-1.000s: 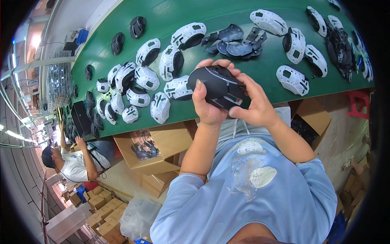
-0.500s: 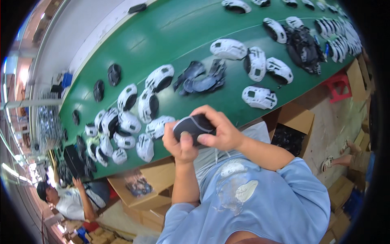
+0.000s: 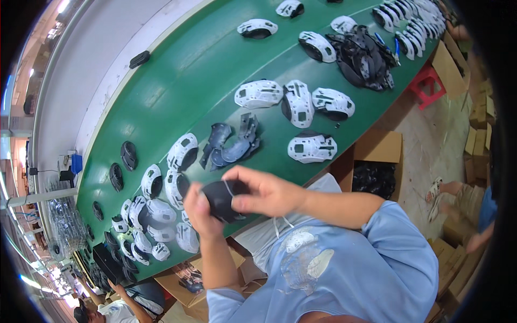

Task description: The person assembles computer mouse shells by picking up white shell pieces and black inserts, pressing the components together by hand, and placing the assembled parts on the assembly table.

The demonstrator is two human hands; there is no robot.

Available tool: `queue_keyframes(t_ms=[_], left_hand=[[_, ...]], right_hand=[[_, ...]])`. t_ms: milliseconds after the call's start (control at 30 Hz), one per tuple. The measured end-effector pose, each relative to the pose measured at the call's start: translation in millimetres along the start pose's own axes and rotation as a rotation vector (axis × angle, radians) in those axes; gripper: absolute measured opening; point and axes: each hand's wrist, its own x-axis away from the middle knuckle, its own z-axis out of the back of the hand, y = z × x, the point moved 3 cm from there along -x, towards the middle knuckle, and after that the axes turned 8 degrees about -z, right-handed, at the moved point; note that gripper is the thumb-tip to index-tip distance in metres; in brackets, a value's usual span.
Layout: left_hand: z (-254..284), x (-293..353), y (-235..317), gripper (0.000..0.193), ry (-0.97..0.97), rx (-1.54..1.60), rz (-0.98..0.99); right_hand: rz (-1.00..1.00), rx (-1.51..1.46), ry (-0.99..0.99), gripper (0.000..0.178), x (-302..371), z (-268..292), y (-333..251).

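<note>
The black shell (image 3: 222, 203) toward seven o'clock looks like smooth, matt plastic. The green surface (image 3: 177, 91) at ten is smooth with a soft sheen. At three, the box (image 3: 378, 146) is dull cardboard; at five, the blue shirt (image 3: 371, 258) is cloth.

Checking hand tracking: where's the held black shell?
Head view, left of and below centre: the black shell is between left hand and right hand, right of clustered white shells.

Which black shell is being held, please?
The grey-lined black shell between the left hand and right hand, unlike the black shells on the green table.
</note>
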Motion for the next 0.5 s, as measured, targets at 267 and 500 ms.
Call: queue_keyframes(t_ms=[267,500], left_hand=[[0.2,-207.1,-73.2,0.04,-0.01,0.401,0.299],[76.2,-263.9,-182.2,0.043,0.092,-1.254,-0.188]], right_hand=[[0.176,0.712,0.376,0.046,-84.7,135.4,-130.7],[0.393,1.785,0.879,0.06,-133.3,272.7,-184.1]])
